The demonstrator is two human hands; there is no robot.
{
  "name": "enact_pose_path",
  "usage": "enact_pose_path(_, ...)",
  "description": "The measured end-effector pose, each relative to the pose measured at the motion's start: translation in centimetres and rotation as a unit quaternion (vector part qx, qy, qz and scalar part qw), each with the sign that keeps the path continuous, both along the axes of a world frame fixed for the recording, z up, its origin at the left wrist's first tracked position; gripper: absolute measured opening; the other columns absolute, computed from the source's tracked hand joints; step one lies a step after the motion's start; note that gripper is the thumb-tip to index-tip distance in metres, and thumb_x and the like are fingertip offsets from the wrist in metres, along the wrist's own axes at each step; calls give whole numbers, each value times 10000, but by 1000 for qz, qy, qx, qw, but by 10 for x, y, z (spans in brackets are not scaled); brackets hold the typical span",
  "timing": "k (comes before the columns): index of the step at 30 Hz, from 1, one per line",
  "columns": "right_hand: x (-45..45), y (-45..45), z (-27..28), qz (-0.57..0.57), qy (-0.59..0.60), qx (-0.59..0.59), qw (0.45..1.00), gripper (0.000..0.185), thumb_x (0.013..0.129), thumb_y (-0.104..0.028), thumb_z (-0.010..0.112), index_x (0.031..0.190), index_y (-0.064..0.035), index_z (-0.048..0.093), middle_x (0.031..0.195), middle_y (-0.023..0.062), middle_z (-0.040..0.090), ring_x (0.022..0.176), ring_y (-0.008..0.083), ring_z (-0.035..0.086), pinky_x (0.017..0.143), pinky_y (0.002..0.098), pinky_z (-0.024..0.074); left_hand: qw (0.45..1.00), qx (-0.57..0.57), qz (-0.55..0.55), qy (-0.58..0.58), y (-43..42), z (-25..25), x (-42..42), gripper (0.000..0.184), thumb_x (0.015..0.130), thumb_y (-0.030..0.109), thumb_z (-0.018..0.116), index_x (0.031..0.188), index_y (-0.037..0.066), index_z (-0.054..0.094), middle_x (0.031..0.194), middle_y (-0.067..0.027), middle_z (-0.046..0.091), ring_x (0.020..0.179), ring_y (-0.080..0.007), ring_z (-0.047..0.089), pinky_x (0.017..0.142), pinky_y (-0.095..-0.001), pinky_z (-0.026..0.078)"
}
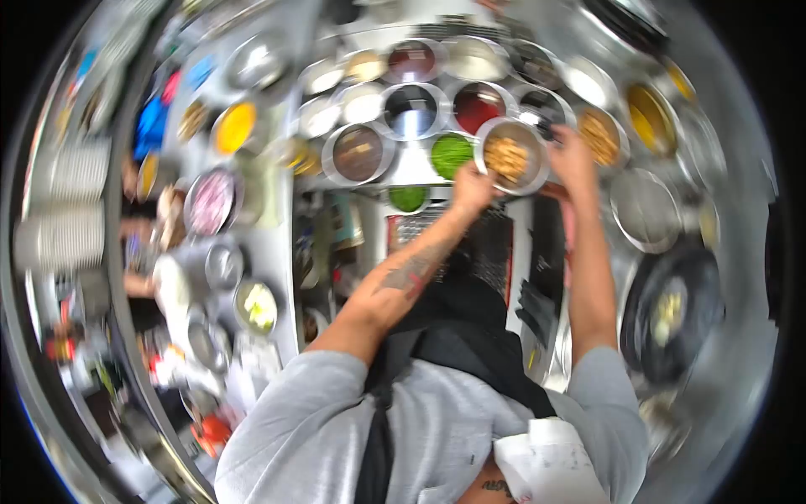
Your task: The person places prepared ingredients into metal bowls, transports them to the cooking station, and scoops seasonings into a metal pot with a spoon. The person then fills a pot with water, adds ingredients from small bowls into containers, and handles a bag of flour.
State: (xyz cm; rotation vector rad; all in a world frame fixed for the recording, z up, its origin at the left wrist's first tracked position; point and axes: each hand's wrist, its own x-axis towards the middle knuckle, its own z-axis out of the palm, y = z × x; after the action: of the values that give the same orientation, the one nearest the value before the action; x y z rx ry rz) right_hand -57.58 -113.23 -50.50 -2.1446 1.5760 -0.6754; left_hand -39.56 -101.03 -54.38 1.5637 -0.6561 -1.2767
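A metal bowl [507, 156] with light brown pieces in it hangs over the front edge of the counter. My left hand [473, 188] grips its left rim, fingers closed. On the right side of the bowl is my right hand [571, 151], beside a small dark object [544, 126]; blur hides what its fingers hold. Chopped greens [452, 156] lie in a container just left of the bowl. Behind it stands a bowl of red liquid [478, 107], and to the right another bowl of brown pieces [601, 138].
A black wok [672, 314] and a round strainer [645, 210] are at the right. Along the left counter stand bowls of chopped purple-white pieces [211, 202] and yellow food [235, 128]. Stacked plates [60, 240] and other people's arms [138, 228] show farther left.
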Motion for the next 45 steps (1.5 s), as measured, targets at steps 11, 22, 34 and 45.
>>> enact_pose_path(11, 236, 190, 25, 327, -47, 186, 925, 487, 830, -324, 725, 1206, -41, 599, 1045, 157, 684, 771, 220, 679, 727, 349, 525, 932, -58, 340, -115, 361, 87, 184, 195, 951, 179, 602, 911, -10, 630, 795, -55, 648, 653, -125, 655, 542, -240, 547)
enact_pose_path(22, 540, 361, -17, 369, -90, 466, 799, 394, 872, -297, 698, 1071, 33, 619, 746, 123, 649, 683, 164, 663, 513, 292, 548, 733, 176, 525, -395, 538, 40, 309, 457, 790, 425, 762, 923, 9, 624, 933, -163, 602, 857, -240, 573, 771, -363, 458)
enact_pose_path(34, 603, 434, 14, 349, -9, 166, 922, 226, 764, -164, 669, 901, 12, 708, 1003, 239, 680, 959, 388, 660, 847, 442, 522, 754, 273, 407, -437, 499, 34, 499, 427, 715, 286, 770, 985, -11, 621, 985, -271, 666, 939, -416, 651, 832, -454, 519)
enact_pose_path(45, 661, 276, 116, 623, 238, -110, 737, 754, 643, -219, 793, 1338, -190, 501, 1214, 185, 582, 1072, 342, 611, 916, 410, 506, 739, 278, 292, -540, 477, 73, 527, 336, 809, 306, 625, 841, -26, 664, 861, -264, 667, 874, -390, 666, 811, -451, 529)
